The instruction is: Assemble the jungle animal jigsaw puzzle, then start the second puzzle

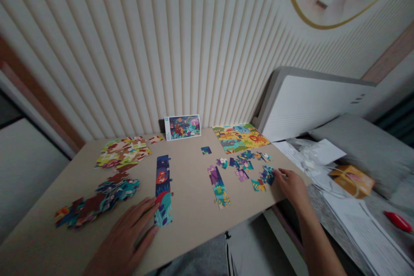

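Note:
My left hand [132, 228] lies with its fingers stretched out, fingertips touching the lower part of a joined puzzle strip [163, 181] with a dark blue top, a red fox-like figure and a teal bottom. At the table's right side, my right hand [291, 185] has curled fingers at the edge of a dark blue and teal puzzle piece [268, 175]. Loose puzzle pieces [245, 161] are scattered around there. Between the hands lies a second joined strip [220, 187], purple at the top, green and yellow below. A lone blue corner piece [206, 150] sits farther back.
A picture card [184, 127] leans against the ribbed wall. Beside it lies an assembled yellow animal puzzle [241, 137]. Piles of light pieces [124, 153] and dark pieces [97, 202] occupy the left. Right of the table are papers, cables and an orange box [352, 180].

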A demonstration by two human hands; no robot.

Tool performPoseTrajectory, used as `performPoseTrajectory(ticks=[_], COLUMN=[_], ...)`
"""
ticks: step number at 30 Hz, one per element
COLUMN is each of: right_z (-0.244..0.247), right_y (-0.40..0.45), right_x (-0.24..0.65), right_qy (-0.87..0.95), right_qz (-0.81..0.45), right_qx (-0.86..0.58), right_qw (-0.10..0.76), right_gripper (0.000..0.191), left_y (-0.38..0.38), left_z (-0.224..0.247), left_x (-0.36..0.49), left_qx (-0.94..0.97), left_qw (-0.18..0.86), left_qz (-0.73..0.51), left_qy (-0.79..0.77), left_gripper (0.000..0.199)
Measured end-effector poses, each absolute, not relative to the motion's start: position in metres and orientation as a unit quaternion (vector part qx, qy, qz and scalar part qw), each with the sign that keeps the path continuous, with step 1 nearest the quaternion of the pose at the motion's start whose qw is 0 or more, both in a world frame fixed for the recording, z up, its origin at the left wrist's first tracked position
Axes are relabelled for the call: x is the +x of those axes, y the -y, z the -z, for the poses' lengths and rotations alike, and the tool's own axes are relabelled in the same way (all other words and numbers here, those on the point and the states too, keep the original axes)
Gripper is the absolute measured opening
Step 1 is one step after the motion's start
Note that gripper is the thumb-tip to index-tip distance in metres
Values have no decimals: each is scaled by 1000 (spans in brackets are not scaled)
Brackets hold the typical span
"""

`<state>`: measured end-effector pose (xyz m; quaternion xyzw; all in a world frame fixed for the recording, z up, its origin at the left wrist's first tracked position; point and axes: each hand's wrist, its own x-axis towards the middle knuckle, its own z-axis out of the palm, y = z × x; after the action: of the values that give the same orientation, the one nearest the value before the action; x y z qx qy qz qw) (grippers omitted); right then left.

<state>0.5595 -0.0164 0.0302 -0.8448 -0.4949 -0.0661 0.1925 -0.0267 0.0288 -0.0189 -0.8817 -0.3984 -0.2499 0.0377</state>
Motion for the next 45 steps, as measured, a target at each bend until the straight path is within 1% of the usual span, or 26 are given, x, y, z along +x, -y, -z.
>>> performPoseTrajectory(ticks=[3, 6, 9, 13, 16, 19, 22, 27, 30, 33, 39, 42, 45], right_z=[-29, -26, -22, -16, -13, -15, -21, -31, -37, -43, -47, -45, -45], right_y=[14, 11, 10, 12, 15, 16, 16, 12, 8, 4, -2, -9, -19], right_x=[572, 576, 579, 583, 589, 594, 589, 547, 505, 453, 334, 293, 272], right_qy=[517, 529, 521, 499, 462, 442, 441, 446, 461, 498, 619, 646, 666], right_qz=[14, 10, -7, -54, -47, -18, -26, -136, -199, -247, -374, -385, -387], right_qx=[-834, -826, -825, -817, -817, -817, -802, -717, -665, -635, -558, -542, -530], right_qw=[191, 197, 220, 285, 340, 371, 402, 519, 553, 537, 408, 375, 355], right_gripper=[53, 52, 52, 57, 63, 63, 61, 58, 58, 55, 44, 42, 37], left_y=[-29, -30, -30, -30, -31, -31, -30, -28, -25, -21, -13, -12, -10], left_z=[18, 18, 19, 21, 23, 23, 23, 18, 11, 0, -17, -18, -21], left_x=[-26, -27, -28, -29, -29, -29, -29, -27, -23, -18, -11, -10, -9], left_qx=[-880, -880, -883, -882, -882, -884, -882, -881, -880, -879, -878, -876, -873], left_qw=[37, 41, 44, 45, 44, 45, 44, 40, 35, 21, -18, -33, -45], left_qz=[250, 254, 249, 248, 256, 253, 251, 248, 238, 225, 199, 208, 216], left_qy=[402, 399, 396, 397, 394, 391, 396, 401, 409, 421, 434, 433, 435], left_gripper=[57, 57, 56, 56, 55, 57, 58, 58, 57, 55, 51, 52, 53])
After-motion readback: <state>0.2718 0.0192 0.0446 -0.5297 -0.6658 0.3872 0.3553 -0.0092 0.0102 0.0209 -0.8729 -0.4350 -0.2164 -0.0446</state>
